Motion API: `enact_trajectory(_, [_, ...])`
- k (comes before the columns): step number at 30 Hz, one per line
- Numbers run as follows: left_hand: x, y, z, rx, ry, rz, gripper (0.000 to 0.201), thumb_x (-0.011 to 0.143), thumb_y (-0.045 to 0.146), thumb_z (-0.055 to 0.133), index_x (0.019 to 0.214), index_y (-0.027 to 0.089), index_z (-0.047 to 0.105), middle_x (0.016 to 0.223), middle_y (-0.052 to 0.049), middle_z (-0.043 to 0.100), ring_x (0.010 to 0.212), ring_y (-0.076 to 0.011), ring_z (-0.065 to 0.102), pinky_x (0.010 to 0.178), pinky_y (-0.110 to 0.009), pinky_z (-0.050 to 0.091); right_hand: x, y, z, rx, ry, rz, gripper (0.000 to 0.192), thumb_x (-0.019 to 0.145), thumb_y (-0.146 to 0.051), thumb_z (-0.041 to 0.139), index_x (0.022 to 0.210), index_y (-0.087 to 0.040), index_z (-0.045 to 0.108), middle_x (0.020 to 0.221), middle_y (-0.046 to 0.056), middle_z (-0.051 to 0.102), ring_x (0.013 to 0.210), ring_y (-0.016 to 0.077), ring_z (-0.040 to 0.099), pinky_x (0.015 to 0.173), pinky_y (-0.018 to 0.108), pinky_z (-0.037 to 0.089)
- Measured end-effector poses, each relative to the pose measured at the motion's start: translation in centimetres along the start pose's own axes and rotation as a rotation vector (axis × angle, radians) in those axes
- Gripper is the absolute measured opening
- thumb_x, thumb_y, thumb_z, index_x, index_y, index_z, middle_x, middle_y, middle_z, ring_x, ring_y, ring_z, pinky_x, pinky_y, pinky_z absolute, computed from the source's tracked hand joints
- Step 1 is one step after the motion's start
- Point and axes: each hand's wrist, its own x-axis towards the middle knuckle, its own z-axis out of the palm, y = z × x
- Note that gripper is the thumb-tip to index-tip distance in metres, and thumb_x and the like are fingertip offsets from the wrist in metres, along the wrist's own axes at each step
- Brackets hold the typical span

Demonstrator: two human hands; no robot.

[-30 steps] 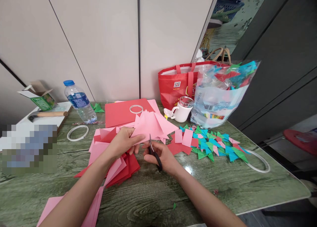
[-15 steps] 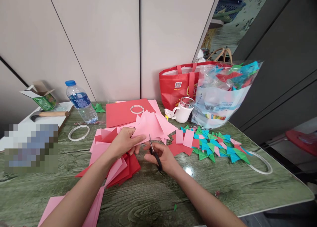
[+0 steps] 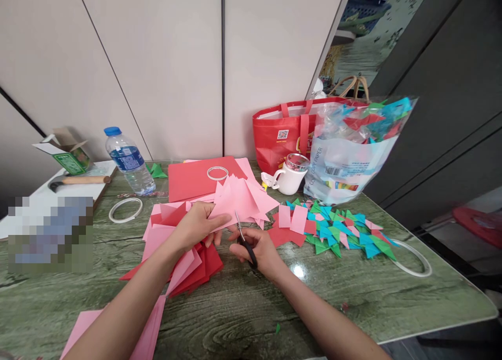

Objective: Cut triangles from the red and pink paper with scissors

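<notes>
My left hand (image 3: 196, 225) pinches a pink folded paper piece (image 3: 237, 198) above the green table. Just to its right, my right hand (image 3: 259, 247) grips black-handled scissors (image 3: 243, 239), blades pointing up into the lower edge of the pink paper. Under my left hand lies a loose heap of pink and red sheets (image 3: 188, 260). A larger red sheet (image 3: 196, 179) lies behind, with a white tape ring (image 3: 217, 173) on it.
Several small blue, green, pink and red paper triangles (image 3: 337, 229) lie right of my hands. Behind stand a white mug (image 3: 290, 176), a red tote bag (image 3: 280, 132), a plastic bag of paper (image 3: 349, 150) and a water bottle (image 3: 129, 162). Tape rings (image 3: 125, 210) (image 3: 411, 258) rest on the table.
Hardly anything differs; both hands stay in place with the paper and scissors, and the scissor blades sit slightly higher against the pink paper.
</notes>
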Motion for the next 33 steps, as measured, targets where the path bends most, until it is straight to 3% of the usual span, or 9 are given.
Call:
enact_trajectory(7, [-0.2, 0.1, 0.3, -0.016, -0.028, 0.003, 0.031, 0.077, 0.038, 0.054, 0.073, 0.01, 0.067, 0.036, 0.003, 0.05, 0.027, -0.004, 0.035, 0.033, -0.016, 0.023, 0.1, 0.1, 0.0, 0.05, 0.001, -0.009, 0.038, 0.055, -0.036, 0.076, 0.081, -0.015, 0.056, 0.058, -0.004, 0.052, 0.05, 0.0086, 0.044, 0.05, 0.022, 0.034])
enact_trajectory(13, [-0.1, 0.1, 0.8, -0.041, -0.059, 0.01, 0.031, 0.077, 0.037, 0.054, 0.071, 0.01, 0.066, 0.036, 0.003, 0.05, 0.027, -0.0041, 0.035, 0.032, -0.015, 0.024, 0.0, -0.1, -0.1, 0.064, -0.023, -0.068, 0.035, 0.057, -0.033, 0.075, 0.074, -0.016, 0.05, 0.063, -0.004, 0.049, 0.056, 0.0086, 0.042, 0.054, 0.022, 0.033])
enact_trajectory(23, [-0.1, 0.1, 0.7, -0.07, -0.066, -0.003, 0.03, 0.076, 0.037, 0.056, 0.071, 0.01, 0.067, 0.035, 0.003, 0.049, 0.026, -0.0034, 0.034, 0.031, -0.015, 0.023, 0.0, 0.0, 0.0, 0.005, 0.002, -0.051, 0.041, 0.056, -0.043, 0.074, 0.078, -0.015, 0.054, 0.06, -0.004, 0.05, 0.051, 0.0077, 0.039, 0.05, 0.022, 0.032])
enact_trajectory(27, [-0.2, 0.4, 0.6, -0.104, -0.104, -0.002, 0.03, 0.076, 0.039, 0.057, 0.069, 0.01, 0.064, 0.04, 0.001, 0.054, 0.031, -0.0066, 0.045, 0.034, -0.016, 0.034, 0.1, 0.3, -0.1, 0.002, 0.021, -0.031, 0.04, 0.057, -0.044, 0.073, 0.075, -0.015, 0.053, 0.056, -0.005, 0.048, 0.048, 0.0069, 0.039, 0.048, 0.021, 0.033])
enact_trajectory(30, [-0.3, 0.4, 0.2, -0.11, -0.157, 0.003, 0.034, 0.076, 0.044, 0.056, 0.074, 0.011, 0.062, 0.054, -0.004, 0.064, 0.048, -0.0125, 0.06, 0.047, -0.022, 0.047, 0.2, 0.5, -0.2, 0.001, 0.038, -0.009, 0.042, 0.056, -0.044, 0.074, 0.078, -0.016, 0.052, 0.053, -0.006, 0.049, 0.045, 0.0075, 0.041, 0.045, 0.021, 0.034])
enact_trajectory(33, [-0.3, 0.1, -0.3, -0.114, -0.131, 0.026, 0.041, 0.079, 0.051, 0.049, 0.076, 0.012, 0.06, 0.064, -0.007, 0.068, 0.057, -0.0156, 0.064, 0.054, -0.025, 0.05, 0.1, 0.5, -0.2, -0.001, 0.044, 0.006, 0.046, 0.055, -0.042, 0.076, 0.082, -0.019, 0.047, 0.052, -0.007, 0.05, 0.043, 0.0087, 0.044, 0.043, 0.021, 0.034])
